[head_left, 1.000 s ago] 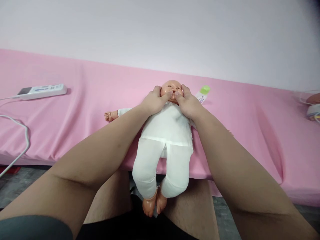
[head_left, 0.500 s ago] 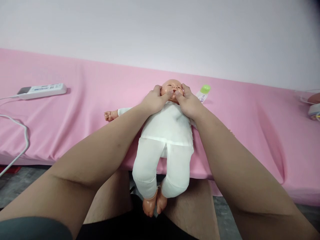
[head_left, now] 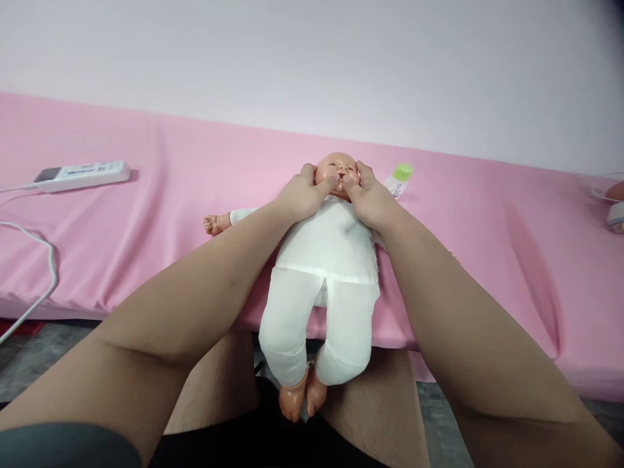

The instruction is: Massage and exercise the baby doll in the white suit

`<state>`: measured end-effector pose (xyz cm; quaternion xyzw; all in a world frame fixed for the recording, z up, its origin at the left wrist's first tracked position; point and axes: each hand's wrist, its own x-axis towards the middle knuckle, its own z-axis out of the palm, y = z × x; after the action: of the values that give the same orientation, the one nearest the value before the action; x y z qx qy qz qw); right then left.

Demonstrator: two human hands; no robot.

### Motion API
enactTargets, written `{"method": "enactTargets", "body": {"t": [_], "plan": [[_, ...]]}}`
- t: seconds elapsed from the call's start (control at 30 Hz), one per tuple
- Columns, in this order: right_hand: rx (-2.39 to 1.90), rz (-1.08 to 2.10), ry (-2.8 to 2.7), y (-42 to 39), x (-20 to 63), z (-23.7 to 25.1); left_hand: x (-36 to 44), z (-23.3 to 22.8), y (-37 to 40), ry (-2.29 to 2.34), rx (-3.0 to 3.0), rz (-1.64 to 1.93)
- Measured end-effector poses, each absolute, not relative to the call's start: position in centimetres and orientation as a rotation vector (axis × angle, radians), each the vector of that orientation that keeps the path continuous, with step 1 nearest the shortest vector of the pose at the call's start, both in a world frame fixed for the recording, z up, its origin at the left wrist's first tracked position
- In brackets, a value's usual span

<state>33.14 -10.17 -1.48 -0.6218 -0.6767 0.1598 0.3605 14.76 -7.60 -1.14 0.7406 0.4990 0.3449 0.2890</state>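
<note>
A baby doll (head_left: pixel 326 244) with a white cloth body lies on its back, its plastic feet hanging past the near edge of a pink-covered bench. Around the left side of its head curls my left hand (head_left: pixel 306 192), thumb resting by the mouth. My right hand (head_left: pixel 371 196) cups the other side of the head the same way, its thumb on the cheek and chin. The head is held between both hands; most fingertips are hidden behind it. Just beyond my right hand lies a white bottle with a green cap (head_left: pixel 402 172), partly covered by that hand.
The pink sheet (head_left: pixel 195 169) covers the bench, which runs along a pale wall (head_left: pixel 312 65). At the left rests a white power strip (head_left: pixel 85 175), and a white cable (head_left: pixel 51 260) hangs over the near edge. A partly seen object (head_left: pixel 617 214) sits at the far right.
Hardly anything differs. Both hands keep their place on the doll's head, and the view has shifted very slightly.
</note>
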Motion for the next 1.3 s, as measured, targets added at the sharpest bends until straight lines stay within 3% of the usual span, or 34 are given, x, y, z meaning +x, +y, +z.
{"method": "enactTargets", "body": {"t": [1.3], "plan": [[-1.626, 0.463, -1.688, -10.15, 33.58, -1.6, 14.98, -1.44, -7.41, 1.286, 1.896, 0.948]]}}
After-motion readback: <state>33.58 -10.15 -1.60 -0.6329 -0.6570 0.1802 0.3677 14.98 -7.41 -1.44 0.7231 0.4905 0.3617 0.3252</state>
